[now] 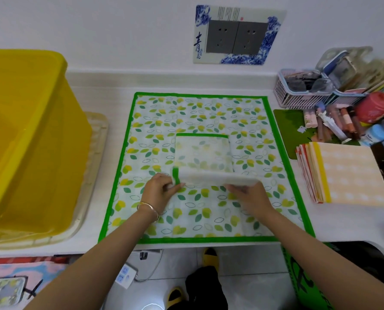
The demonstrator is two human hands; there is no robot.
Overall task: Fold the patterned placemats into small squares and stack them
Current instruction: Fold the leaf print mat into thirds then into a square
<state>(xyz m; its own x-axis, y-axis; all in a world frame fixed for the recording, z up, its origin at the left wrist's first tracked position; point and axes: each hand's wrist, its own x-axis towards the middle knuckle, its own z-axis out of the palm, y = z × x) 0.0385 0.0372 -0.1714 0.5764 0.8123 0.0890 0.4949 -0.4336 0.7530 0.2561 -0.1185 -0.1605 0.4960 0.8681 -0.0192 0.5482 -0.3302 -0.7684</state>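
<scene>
Left hand (pixel 160 187) and right hand (pixel 248 194) are pinching the raised near edge of the folded leaf-patterned placemat (pixel 203 153), that edge running left-right. It is lying centrally on a spread placemat (pixel 209 108), whose margins are showing all round it.

Bright, even light fills the scene, leaving only faint, soft shadows on the white worktop (pixel 110 81). Wide-angle distortion bows the yellow bin (pixel 25 130) and the frame's edges; the lifted edge of the folded placemat (pixel 218 177) and the far-right clutter (pixel 343 121) are blurred. Glare glints off the floor (pixel 253 287) below.
</scene>
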